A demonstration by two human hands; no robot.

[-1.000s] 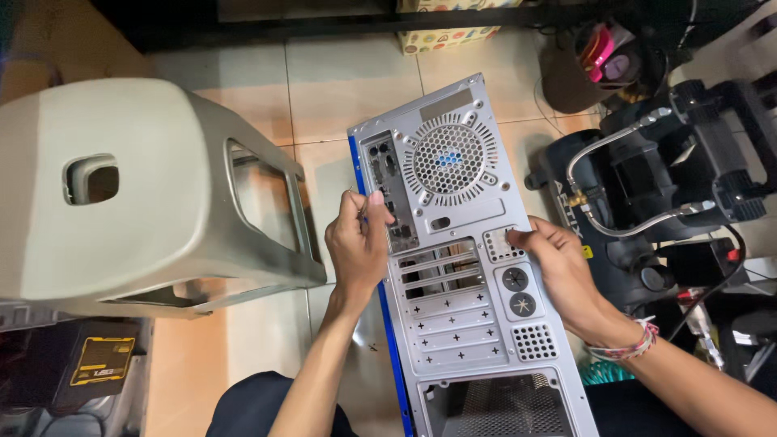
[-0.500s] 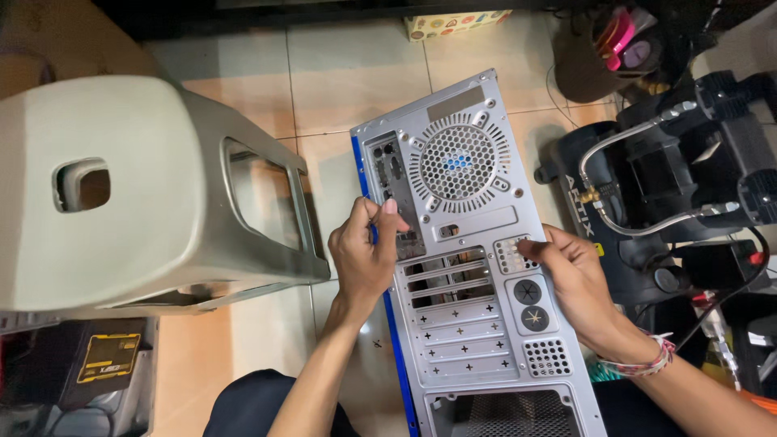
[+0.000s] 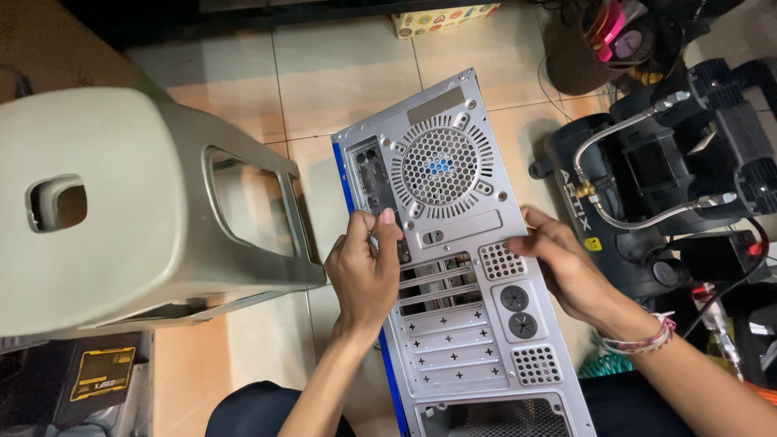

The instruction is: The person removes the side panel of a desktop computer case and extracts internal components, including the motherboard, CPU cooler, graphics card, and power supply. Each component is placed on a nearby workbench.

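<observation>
Now the computer case lies with its grey back panel facing up, over the tiled floor, between both hands. The left hand grips the left edge with the blue strip, its fingers pressed together and curled onto the panel beside the port plate. The right hand holds the right edge, its fingers together near a small perforated vent. Left of the case stands a grey plastic stool. On the right, just beside the case, is a black air compressor.
</observation>
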